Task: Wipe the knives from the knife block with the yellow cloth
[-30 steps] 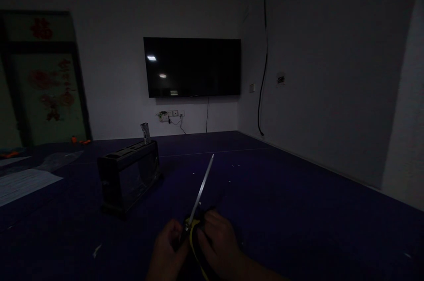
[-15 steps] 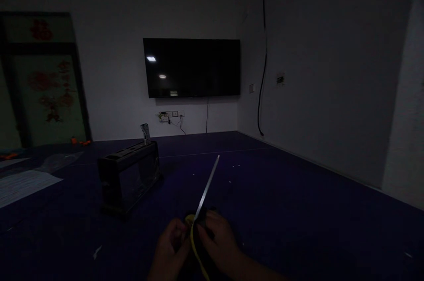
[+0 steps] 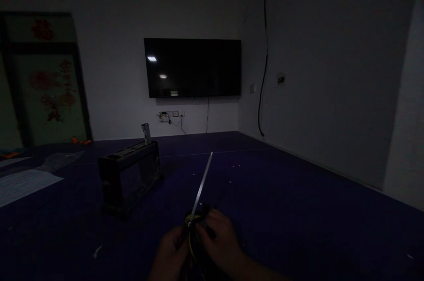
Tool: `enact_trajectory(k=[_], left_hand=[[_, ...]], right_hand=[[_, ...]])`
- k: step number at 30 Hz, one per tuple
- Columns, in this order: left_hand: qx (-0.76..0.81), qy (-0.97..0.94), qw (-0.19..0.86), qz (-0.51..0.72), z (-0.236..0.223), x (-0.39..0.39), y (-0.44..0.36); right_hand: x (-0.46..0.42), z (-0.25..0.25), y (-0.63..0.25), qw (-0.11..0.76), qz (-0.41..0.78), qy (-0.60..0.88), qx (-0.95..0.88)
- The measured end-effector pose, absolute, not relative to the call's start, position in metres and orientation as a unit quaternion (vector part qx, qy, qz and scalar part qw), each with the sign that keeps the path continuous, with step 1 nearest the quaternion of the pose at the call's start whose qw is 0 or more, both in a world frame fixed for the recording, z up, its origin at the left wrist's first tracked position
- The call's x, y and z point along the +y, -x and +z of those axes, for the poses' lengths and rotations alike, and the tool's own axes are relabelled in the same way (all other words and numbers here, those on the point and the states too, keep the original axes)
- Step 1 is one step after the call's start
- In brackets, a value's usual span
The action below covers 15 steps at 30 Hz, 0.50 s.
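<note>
In the dim room, both my hands meet low in the middle of the view. My left hand [image 3: 169, 252] and my right hand [image 3: 220, 241] are closed round the dark handle end of a long thin metal rod [image 3: 202, 186], which slants up and away from me. A yellow band or cord [image 3: 191, 239] shows between the hands at the rod's base. A dark knife block [image 3: 129, 175] with slots on top stands to the left, a short way beyond my hands, with a silvery handle [image 3: 145, 133] sticking out of it.
A dark blue surface [image 3: 298, 201] spreads across the foreground. White sheets [image 3: 23, 181] and small orange items [image 3: 81, 141] lie at the far left. A black television [image 3: 194, 67] hangs on the back wall above sockets; a cable [image 3: 263, 69] runs down the right wall.
The rod's tip swung slightly right, then back to the left. My hands stayed together at its base, shifting only a little.
</note>
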<state>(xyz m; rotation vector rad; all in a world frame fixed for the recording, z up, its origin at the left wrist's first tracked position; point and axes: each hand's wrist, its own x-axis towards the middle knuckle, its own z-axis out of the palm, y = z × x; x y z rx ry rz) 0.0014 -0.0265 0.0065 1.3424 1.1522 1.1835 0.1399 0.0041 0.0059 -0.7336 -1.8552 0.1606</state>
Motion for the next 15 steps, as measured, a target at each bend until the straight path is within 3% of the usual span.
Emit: enact_trajectory(k=[8,15], left_hand=[[0.455,-0.589,0.404,0.532,0.0181,-0.0335,0.0006],[0.466,-0.58,0.388,0.544,0.017,-0.0315,0.0042]], right_hand=[[-0.001,0.0084,-0.141,0.552,-0.009,0.268,-0.79],[-0.0014,0.0098,-0.143,0.481,0.046,0.299,-0.823]])
